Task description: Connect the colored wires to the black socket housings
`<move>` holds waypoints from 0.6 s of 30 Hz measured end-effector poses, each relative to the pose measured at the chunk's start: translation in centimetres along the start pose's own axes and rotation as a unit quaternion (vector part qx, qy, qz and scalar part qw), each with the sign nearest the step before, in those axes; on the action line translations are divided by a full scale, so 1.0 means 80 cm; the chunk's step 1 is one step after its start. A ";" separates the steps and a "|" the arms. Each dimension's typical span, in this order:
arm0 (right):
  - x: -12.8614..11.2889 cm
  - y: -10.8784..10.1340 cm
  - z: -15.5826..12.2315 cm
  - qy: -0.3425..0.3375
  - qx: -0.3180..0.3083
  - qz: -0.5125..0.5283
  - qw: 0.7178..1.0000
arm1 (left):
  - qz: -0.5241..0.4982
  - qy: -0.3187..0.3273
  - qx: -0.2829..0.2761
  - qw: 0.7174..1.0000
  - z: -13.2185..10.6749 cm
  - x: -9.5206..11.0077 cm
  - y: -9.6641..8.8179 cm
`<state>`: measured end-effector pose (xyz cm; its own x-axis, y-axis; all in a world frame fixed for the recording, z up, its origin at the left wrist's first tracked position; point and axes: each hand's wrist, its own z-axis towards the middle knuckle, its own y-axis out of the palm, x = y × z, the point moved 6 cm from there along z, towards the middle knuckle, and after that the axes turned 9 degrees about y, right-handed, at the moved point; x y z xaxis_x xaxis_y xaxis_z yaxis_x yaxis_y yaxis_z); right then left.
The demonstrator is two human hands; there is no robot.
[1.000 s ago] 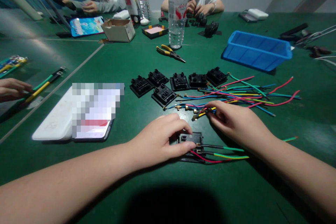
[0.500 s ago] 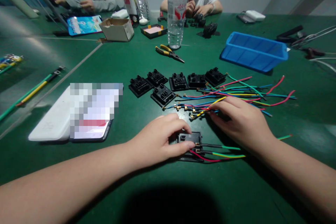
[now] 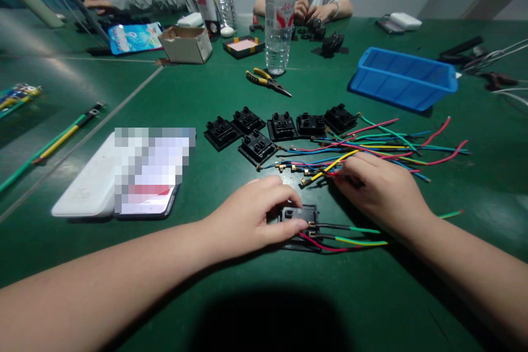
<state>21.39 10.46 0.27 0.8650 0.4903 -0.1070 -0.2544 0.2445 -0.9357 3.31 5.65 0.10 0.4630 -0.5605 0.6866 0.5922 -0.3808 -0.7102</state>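
Observation:
My left hand (image 3: 251, 214) presses down on a black socket module (image 3: 303, 219) on the green table, fingers curled over its left side. Red, green and yellow-green wires (image 3: 350, 236) run out of the module to the right. My right hand (image 3: 381, 190) pinches wire ends in the bundle of coloured wires (image 3: 371, 148) lying just beyond the module; a yellow wire (image 3: 328, 168) lifts from the pile at its fingertips. Several more black socket modules (image 3: 280, 126) sit in a row behind the bundle.
A phone on a white box (image 3: 124, 176) lies at left. Yellow-handled pliers (image 3: 266, 81), a water bottle (image 3: 279, 16), a blue bin (image 3: 402, 78) and a cardboard box (image 3: 187, 44) stand farther back. Two other people work at the far edge. Green-yellow cables (image 3: 61, 137) lie far left.
My right hand has shifted slightly along the wire bundle and drawn a yellow wire up out of it. Another person's hand at the far left has left the view. My left hand stays put.

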 end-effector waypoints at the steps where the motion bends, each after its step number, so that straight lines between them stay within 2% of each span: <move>1: 0.000 0.000 0.000 0.000 -0.001 0.003 1.000 | 0.001 0.000 0.000 1.000 0.000 0.000 0.000; 12: -0.006 0.000 0.000 -0.011 -0.021 0.028 0.999 | -0.001 0.005 0.002 1.000 0.002 0.000 0.000; 18: -0.011 -0.006 0.000 -0.016 -0.005 0.041 0.999 | -0.001 0.008 0.003 1.000 0.002 0.001 -0.001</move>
<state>20.75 9.89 0.85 0.8273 0.5343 -0.1735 -0.3196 0.1937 -0.9275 3.39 5.72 0.22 0.4509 -0.5717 0.6855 0.5974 -0.3773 -0.7076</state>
